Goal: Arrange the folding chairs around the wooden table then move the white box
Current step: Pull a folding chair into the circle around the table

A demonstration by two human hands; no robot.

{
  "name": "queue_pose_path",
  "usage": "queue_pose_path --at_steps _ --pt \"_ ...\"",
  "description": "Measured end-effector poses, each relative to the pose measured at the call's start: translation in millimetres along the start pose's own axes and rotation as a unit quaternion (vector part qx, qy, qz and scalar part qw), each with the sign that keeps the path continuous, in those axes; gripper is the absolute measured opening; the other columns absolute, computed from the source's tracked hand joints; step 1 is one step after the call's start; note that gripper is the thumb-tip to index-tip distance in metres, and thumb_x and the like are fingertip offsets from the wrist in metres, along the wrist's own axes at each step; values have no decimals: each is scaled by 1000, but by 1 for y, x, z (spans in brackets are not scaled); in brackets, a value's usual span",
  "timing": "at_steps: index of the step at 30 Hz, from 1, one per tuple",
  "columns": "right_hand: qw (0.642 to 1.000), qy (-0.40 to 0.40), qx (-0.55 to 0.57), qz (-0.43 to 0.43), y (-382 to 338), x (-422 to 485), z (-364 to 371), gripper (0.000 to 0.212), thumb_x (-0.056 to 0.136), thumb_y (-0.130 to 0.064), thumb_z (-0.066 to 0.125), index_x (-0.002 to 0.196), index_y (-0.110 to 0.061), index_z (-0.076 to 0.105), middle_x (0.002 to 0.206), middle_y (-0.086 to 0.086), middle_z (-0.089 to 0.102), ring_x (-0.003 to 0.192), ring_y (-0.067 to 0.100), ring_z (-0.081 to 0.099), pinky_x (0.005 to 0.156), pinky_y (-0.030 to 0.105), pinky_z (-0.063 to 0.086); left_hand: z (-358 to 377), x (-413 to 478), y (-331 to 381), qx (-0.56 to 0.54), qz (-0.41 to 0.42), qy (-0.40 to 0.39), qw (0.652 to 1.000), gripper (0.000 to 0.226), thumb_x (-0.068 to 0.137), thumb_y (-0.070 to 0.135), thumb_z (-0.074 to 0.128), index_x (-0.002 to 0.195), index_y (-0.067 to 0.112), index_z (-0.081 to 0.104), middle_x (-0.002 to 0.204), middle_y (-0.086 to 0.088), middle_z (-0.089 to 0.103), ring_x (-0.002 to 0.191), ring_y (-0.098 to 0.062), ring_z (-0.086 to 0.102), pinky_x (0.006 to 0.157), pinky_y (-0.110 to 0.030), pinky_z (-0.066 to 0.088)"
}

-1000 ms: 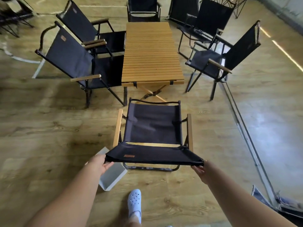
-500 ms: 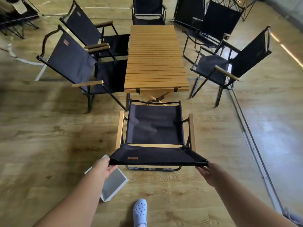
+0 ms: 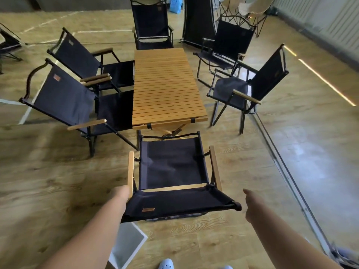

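The slatted wooden table [image 3: 167, 84] stands in the middle of the room. A black folding chair [image 3: 172, 166] with wooden armrests sits at its near end, facing it. My left hand [image 3: 122, 193] is at the rear end of this chair's left armrest, with the fingers hidden behind the frame. My right hand [image 3: 251, 205] hovers just right of the backrest's top right corner, apart from it and holding nothing. The white box [image 3: 127, 246] lies on the floor behind the chair, partly under my left forearm.
Two black chairs [image 3: 70, 98] stand along the table's left side, one [image 3: 153, 26] at the far end and two [image 3: 250, 88] on the right. A metal floor strip [image 3: 287, 177] runs along the right. More furniture sits at the back. My shoe [image 3: 166, 265] is near the box.
My right hand has let go of the backrest's top edge and drawn off to the right. My left hand has slid forward to the armrest. The view has tilted up.
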State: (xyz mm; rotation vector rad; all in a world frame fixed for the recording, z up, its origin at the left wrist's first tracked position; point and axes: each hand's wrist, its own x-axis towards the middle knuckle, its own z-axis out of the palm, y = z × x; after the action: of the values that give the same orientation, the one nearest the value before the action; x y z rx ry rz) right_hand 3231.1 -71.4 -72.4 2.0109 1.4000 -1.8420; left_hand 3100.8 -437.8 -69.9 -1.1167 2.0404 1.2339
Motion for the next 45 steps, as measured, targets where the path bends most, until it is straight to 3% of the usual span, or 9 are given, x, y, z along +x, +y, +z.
queue_pose_path --at_steps 3,6,9,13,16,19,23,34,45 --pt "1000 -17 8 -5 -24 3 -8 59 98 -33 49 148 -6 32 154 17 30 142 32 29 113 45 23 25 -12 20 -75 -19 -110 991 39 101 15 40 136 -2 47 133 -15 53 128 -31 49 107 -43 37" --pt "999 -45 12 -1 -49 10 -13 64 96 -37 51 147 -5 31 150 19 36 138 29 36 111 42 28 51 -24 32 -87 -28 -150 984 40 99 16 44 136 2 49 140 -14 53 129 -31 50 110 -45 36" --pt "996 -84 11 24 -74 18 -19 53 94 -42 51 136 -11 42 122 17 54 114 23 54 80 32 43 81 -36 39 -105 -44 -171 979 39 99 15 44 135 1 50 139 -14 53 129 -31 50 110 -45 36" --pt "995 -100 1 26 -109 50 -32 54 93 -38 54 136 -6 46 97 7 49 96 18 52 56 24 28 125 -51 50 -116 -60 -179 975 38 97 16 46 132 3 52 138 -13 53 128 -31 51 109 -46 38" --pt "993 -117 2 29 -140 71 -43 56 94 -36 52 140 -6 43 108 10 48 119 23 55 81 30 41 161 -64 66 -135 -58 -173 974 32 96 15 47 124 2 56 134 -13 56 125 -32 53 105 -46 41" --pt "991 -130 6 23 -171 89 -55 58 96 -34 51 144 -3 38 126 14 49 133 26 45 103 35 34 197 -77 83 -142 -49 -178 973 27 95 15 48 116 2 59 129 -13 59 121 -31 56 101 -46 44" --pt "989 -141 33 23 -206 112 -79 56 96 -31 51 143 -2 38 143 18 44 134 28 44 108 37 32 241 -94 103 -133 -46 -186 972 25 92 15 51 113 5 61 123 -10 62 109 -28 59 91 -46 48" --pt "991 -113 75 20 -284 170 -124 53 95 -28 52 138 1 42 139 21 48 130 33 48 106 41 34 348 -120 192 -119 -41 -233 964 12 95 11 50 95 5 60 118 -12 60 115 -30 55 100 -49 43" --pt "992 -100 77 10 -399 229 -94 51 95 -29 52 136 0 44 126 19 52 127 32 50 105 40 36 427 -89 301 -116 -35 -247 961 11 95 12 52 99 6 60 118 -13 61 107 -28 56 99 -48 43"
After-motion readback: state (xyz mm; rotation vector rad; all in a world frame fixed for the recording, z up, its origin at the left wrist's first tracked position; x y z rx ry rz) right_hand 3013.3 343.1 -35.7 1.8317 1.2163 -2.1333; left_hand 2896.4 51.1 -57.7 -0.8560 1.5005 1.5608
